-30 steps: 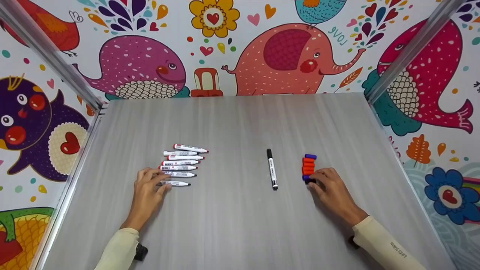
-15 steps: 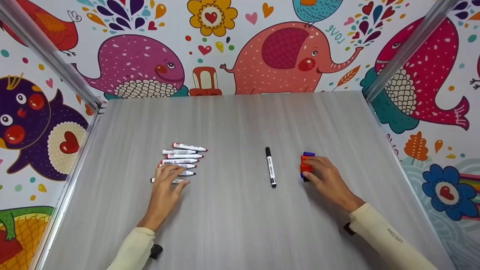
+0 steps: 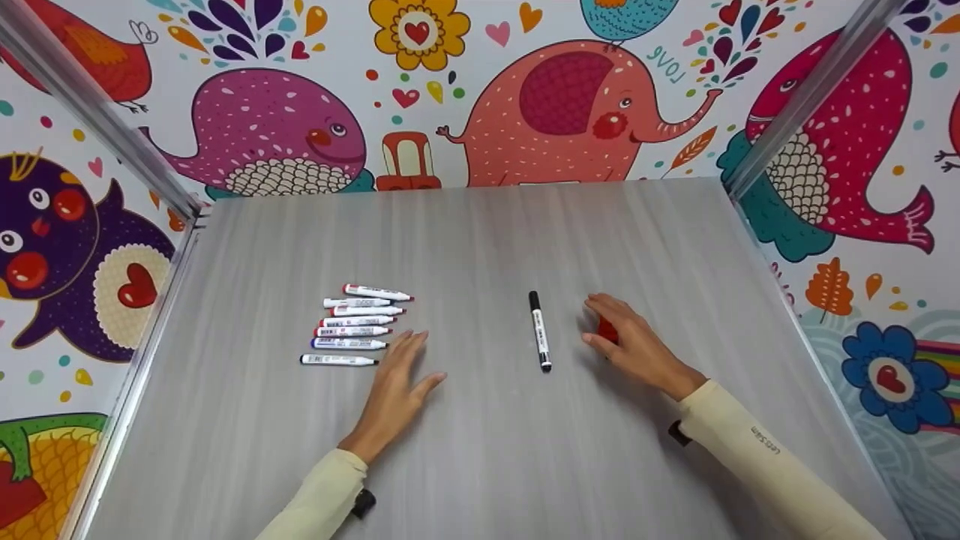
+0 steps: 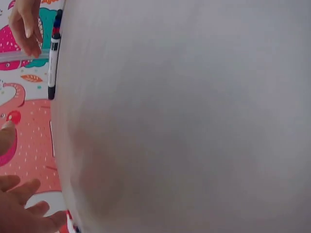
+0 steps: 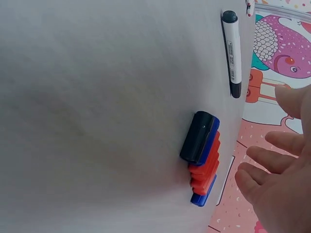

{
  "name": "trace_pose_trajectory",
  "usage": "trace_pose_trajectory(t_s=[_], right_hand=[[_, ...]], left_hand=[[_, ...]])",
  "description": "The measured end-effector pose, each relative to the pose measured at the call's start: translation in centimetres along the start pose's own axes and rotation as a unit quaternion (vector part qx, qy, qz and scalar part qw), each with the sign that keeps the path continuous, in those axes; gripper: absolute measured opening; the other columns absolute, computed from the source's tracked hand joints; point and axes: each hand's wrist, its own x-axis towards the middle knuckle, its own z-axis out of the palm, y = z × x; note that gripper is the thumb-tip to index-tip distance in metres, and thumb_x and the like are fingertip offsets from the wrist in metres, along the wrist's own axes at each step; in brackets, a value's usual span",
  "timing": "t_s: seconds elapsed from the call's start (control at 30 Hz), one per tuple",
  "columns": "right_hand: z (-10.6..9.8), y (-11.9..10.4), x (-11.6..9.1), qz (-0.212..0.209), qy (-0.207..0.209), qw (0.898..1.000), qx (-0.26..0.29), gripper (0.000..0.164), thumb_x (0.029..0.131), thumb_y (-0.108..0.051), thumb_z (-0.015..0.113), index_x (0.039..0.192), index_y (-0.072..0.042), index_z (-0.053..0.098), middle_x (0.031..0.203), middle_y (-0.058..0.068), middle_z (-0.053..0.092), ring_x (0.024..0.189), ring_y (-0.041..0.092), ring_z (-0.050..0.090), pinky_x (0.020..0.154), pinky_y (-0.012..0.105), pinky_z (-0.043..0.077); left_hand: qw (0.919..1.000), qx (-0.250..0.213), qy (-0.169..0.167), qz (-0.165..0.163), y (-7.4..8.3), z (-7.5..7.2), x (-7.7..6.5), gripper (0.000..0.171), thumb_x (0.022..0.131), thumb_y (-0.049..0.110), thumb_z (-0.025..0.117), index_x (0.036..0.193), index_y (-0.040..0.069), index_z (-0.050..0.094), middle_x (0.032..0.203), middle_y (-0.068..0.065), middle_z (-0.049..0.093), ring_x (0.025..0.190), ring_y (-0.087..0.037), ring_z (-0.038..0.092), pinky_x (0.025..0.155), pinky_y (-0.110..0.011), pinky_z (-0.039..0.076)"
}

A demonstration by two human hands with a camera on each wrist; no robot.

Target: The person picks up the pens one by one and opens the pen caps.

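My left hand (image 3: 394, 397) hovers with fingers extended and holds nothing, just right of a row of several uncapped white markers (image 3: 349, 343). The nearest marker (image 3: 339, 360) has a black tip; most others have red tips and red ends. My right hand (image 3: 637, 345) is raised over a line of marker caps, fingers spread apart, and in the head view it hides most of them. The right wrist view shows a black cap (image 5: 197, 138), several red caps (image 5: 204, 172) and a blue cap (image 5: 199, 199) lying side by side. Between the hands lies a capped black marker (image 3: 539, 331).
The grey wood-grain table (image 3: 480, 247) has metal frame posts (image 3: 810, 101) at its far corners. Cartoon-printed walls (image 3: 420, 97) stand behind it and at both sides.
My left hand has left the near end of the marker row and moved right. My right hand has lifted off the caps, moved slightly up and left, and its fingers have spread.
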Motion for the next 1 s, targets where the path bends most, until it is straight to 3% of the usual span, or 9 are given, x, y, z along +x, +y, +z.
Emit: trace_pose_trajectory(t_s=[0.2,0.43,0.57,0.7,0.87,1.0], right_hand=[[0.4,-0.2,0.7,0.013,-0.039,0.999,0.014,0.082,0.107,-0.029,0.075,0.170,0.003,0.033,0.177,0.028,0.026,0.167,0.045,0.018,0.130,0.065,0.020],[0.8,-0.7,2.0,0.026,-0.073,0.997,0.016,0.091,0.106,-0.043,0.075,0.174,-0.005,0.029,0.180,0.023,0.022,0.169,0.044,0.008,0.130,0.070,0.013],[1.0,-0.8,2.8,0.028,-0.071,0.997,0.007,0.090,0.104,-0.043,0.077,0.173,-0.006,0.033,0.176,0.023,0.033,0.164,0.045,0.024,0.127,0.072,0.024],[1.5,-1.0,3.5,0.016,-0.057,0.998,0.003,0.084,0.103,-0.035,0.080,0.170,-0.003,0.038,0.169,0.024,0.042,0.158,0.042,0.035,0.123,0.069,0.035],[2.5,-0.9,4.2,0.008,-0.043,0.999,0.010,0.077,0.104,-0.027,0.079,0.167,0.000,0.043,0.169,0.024,0.042,0.158,0.042,0.033,0.125,0.067,0.033],[3.4,-0.8,4.8,0.006,-0.028,0.999,0.017,0.070,0.105,-0.021,0.077,0.164,0.002,0.046,0.165,0.023,0.046,0.156,0.041,0.035,0.127,0.063,0.032]], left_hand=[[0.9991,-0.019,-0.035,-0.011,1.6,2.5,0.6,0.071,0.099,0.020,0.084,0.157,-0.007,0.052,0.161,-0.031,0.051,0.157,-0.049,0.038,0.123,-0.065,0.036],[0.9969,-0.026,-0.070,-0.026,3.5,5.5,1.3,0.082,0.101,0.029,0.083,0.163,-0.007,0.044,0.169,-0.026,0.043,0.165,-0.048,0.020,0.128,-0.064,0.027],[0.9963,-0.032,-0.074,-0.029,4.6,7.1,1.7,0.085,0.101,0.032,0.082,0.165,-0.007,0.041,0.171,-0.026,0.040,0.167,-0.047,0.015,0.129,-0.064,0.026],[0.9961,-0.041,-0.070,-0.034,5.4,8.7,2.0,0.083,0.101,0.032,0.083,0.164,-0.007,0.043,0.169,-0.025,0.043,0.166,-0.048,0.018,0.129,-0.064,0.026],[0.9974,-0.042,-0.049,-0.032,6.1,10.6,2.5,0.078,0.098,0.026,0.086,0.158,-0.008,0.050,0.163,-0.024,0.050,0.162,-0.050,0.026,0.129,-0.063,0.028],[0.9991,-0.017,-0.031,-0.025,6.7,11.8,3.0,0.077,0.094,0.024,0.090,0.154,-0.008,0.054,0.156,-0.023,0.056,0.160,-0.053,0.030,0.127,-0.071,0.023]])
